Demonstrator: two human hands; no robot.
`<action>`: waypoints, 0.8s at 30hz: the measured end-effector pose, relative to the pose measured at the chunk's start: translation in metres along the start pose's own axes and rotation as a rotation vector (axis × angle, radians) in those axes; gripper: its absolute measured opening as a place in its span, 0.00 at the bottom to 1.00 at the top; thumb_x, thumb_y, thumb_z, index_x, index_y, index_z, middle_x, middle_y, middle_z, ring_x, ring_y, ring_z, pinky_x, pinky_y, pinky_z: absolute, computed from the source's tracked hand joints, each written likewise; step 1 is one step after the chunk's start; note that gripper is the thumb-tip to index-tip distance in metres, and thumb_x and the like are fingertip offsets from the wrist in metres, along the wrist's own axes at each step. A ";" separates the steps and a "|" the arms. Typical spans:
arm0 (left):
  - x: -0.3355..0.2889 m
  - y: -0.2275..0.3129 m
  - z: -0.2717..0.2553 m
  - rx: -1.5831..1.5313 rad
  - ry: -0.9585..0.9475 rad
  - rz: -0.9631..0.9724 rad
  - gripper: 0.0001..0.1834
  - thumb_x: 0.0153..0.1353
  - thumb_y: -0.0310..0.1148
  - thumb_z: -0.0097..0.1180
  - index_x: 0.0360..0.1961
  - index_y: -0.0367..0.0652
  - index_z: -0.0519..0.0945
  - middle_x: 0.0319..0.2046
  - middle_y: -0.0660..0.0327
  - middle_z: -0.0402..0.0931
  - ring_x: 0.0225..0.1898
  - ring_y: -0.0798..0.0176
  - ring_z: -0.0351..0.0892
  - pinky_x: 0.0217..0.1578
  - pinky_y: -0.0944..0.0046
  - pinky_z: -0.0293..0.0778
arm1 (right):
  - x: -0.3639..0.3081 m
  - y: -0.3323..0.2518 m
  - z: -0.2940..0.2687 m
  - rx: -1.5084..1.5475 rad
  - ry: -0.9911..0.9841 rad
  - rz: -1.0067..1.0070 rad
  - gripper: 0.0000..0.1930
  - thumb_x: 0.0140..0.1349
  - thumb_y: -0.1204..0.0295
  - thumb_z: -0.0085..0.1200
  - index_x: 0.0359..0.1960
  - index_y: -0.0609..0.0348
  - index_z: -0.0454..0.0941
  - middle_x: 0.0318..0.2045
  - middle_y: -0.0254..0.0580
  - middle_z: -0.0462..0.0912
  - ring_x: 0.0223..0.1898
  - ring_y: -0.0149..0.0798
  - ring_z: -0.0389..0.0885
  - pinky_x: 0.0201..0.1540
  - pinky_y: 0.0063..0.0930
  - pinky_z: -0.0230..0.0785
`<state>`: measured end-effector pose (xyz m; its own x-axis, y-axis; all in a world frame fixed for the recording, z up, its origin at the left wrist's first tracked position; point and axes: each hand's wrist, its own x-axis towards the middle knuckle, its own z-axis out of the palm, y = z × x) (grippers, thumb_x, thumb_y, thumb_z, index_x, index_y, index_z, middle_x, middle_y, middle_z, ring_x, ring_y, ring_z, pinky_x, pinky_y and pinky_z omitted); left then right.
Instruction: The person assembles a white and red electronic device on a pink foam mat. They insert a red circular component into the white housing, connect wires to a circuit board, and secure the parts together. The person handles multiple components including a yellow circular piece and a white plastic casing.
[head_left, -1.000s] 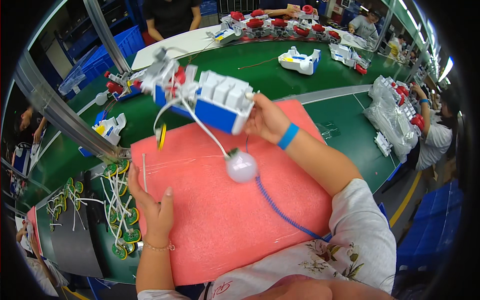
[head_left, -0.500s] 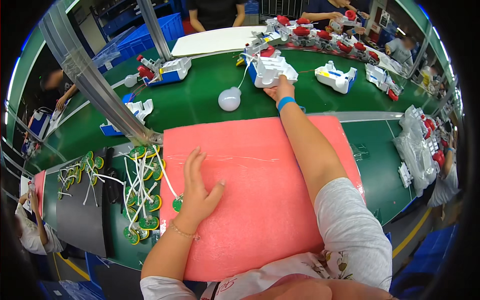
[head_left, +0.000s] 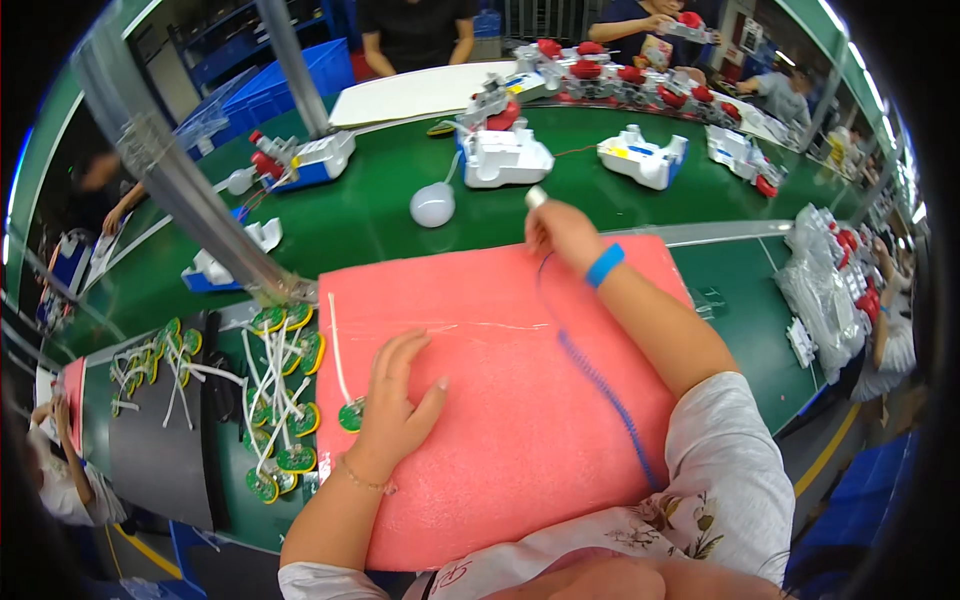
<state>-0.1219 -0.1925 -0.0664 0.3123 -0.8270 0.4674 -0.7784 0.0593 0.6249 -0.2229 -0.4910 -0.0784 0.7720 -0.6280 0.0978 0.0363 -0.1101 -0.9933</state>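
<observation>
Most circuit boards [head_left: 296, 459] are laid left of the mat [head_left: 500, 480]. Behind it, on the far worktop [head_left: 350, 205], a housing [head_left: 508, 165] is set right of a bulb [head_left: 432, 205].

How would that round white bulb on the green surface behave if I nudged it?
The round white bulb would probably roll, being rounded, though its attached white cable might restrain it. Its smooth surface could feel slippery.
</observation>
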 end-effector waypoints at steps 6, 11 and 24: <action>-0.009 0.021 -0.006 -0.229 -0.284 0.098 0.14 0.50 0.36 0.56 0.34 0.37 0.73 0.33 0.51 0.71 0.36 0.49 0.70 0.39 0.57 0.66 | -0.130 -0.039 0.059 -0.383 -0.764 -0.188 0.20 0.64 0.59 0.39 0.20 0.62 0.70 0.17 0.48 0.71 0.21 0.46 0.70 0.26 0.35 0.62; -0.021 0.034 0.008 -0.410 -0.501 0.070 0.16 0.55 0.41 0.52 0.26 0.37 0.69 0.22 0.53 0.65 0.25 0.52 0.66 0.27 0.59 0.63 | -0.144 -0.038 0.074 -0.420 -0.885 -0.191 0.22 0.63 0.55 0.41 0.21 0.63 0.71 0.18 0.49 0.71 0.21 0.46 0.70 0.26 0.36 0.62; -0.027 0.053 0.007 -0.594 -0.592 -0.175 0.12 0.63 0.34 0.41 0.30 0.36 0.72 0.23 0.57 0.70 0.25 0.63 0.70 0.29 0.66 0.67 | -0.154 -0.036 0.077 -0.295 -0.938 -0.235 0.19 0.61 0.59 0.41 0.24 0.60 0.78 0.21 0.45 0.79 0.24 0.42 0.77 0.29 0.34 0.67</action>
<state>-0.1751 -0.1707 -0.0506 -0.0630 -0.9974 0.0336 -0.2795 0.0500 0.9588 -0.2940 -0.3308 -0.0630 0.9573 0.2796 0.0740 0.1910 -0.4189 -0.8877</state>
